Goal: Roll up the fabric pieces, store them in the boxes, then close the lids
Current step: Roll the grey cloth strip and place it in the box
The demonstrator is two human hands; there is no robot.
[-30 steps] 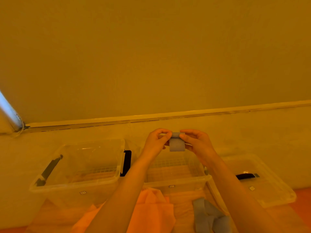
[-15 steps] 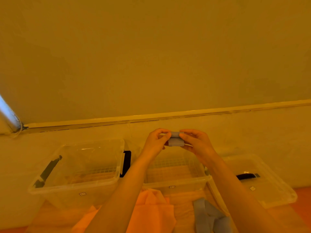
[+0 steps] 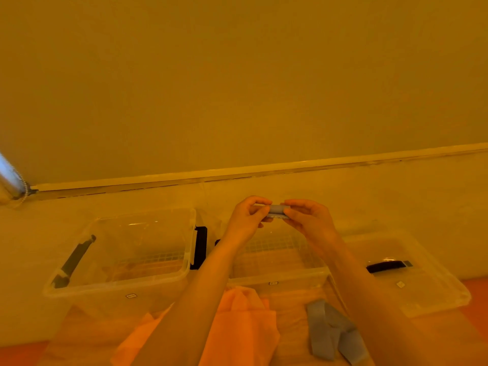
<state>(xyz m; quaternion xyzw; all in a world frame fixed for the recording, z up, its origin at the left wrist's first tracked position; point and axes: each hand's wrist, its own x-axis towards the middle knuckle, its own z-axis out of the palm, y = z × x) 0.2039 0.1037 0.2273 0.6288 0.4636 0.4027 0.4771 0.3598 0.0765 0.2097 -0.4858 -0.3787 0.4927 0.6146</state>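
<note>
A small grey fabric roll [image 3: 276, 211] is held in the air between both hands, above the middle clear box [image 3: 277, 277]. My left hand [image 3: 247, 220] pinches its left end and my right hand [image 3: 307, 220] pinches its right end. A second clear box [image 3: 118, 283] with dark latches stands open to the left. An orange fabric piece [image 3: 237, 328] lies in front of the boxes, partly under my left forearm. A loose grey fabric strip [image 3: 332, 331] lies crumpled to its right.
A clear lid [image 3: 422, 291] with a dark handle lies at the right beside the middle box. A wall with a pale baseboard [image 3: 237, 173] runs behind the boxes. A metal pipe [image 3: 10, 178] stands at the far left.
The hanging flap of the grey fabric has been wound up, so the piece is now a tight roll between my fingers. My hands stayed in place above the middle box.
</note>
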